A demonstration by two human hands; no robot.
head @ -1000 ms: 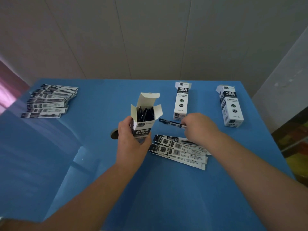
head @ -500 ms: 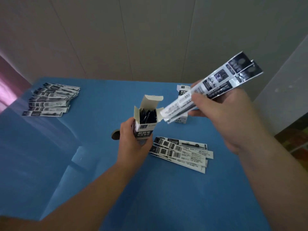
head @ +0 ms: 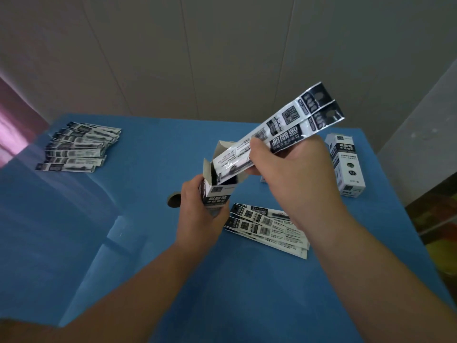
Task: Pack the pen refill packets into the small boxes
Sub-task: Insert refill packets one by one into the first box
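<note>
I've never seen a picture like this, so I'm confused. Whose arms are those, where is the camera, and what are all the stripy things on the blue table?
The camera sits on a person's head and looks down, so you see their own two arms. The left hand holds a small open box upright. The right hand holds two pen refill packets and pokes their lower ends into the box's open top. On the blue table lie more packets: one pile near the hands and another pile far off at the left. A second box lies flat at the right. There is also a round hole in the table beside the left hand.
</note>
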